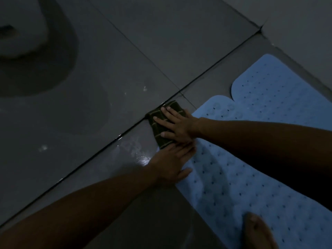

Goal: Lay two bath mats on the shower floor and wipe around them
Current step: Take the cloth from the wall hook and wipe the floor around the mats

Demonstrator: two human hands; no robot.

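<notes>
Two blue bath mats down on the shower floor (115, 72): near mat (242, 186) running from bottom right up to centre; far mat (280, 90) beyond it toward the wall, rounded ends touching or barely apart at the notch; cannot tell which.

Right hand (177, 125) flat on a dark green cloth (159, 123), fingers straight and spread, pressing, not gripping; cloth folded, lying on bare tile just beside the near mat's left edge, top corner at the dark grout line (89, 159).

Left hand (170, 163) flat too, fingers extended, resting across the near mat's left edge, partly on wet tile; nothing held.

Wet patch (138, 150) glinting just left of the cloth; likely the next bit to wipe. Bare foot (256, 230) on the near mat, bottom right.

Handling, judged from looks:
- mats: thin, floppy rubber with perforations and bumps; light; likely to creep on wet tile until pressed down; hold by an edge or corner, pin with a flat palm while wiping alongside
- cloth: soft, limp, probably damp; flat-palm pressure works for wiping; pinch a folded edge to lift or refold
- tile: wet, so slippery; keep weight low

Step in hand: wiping along the near mat's left edge; laying looks done.
</notes>
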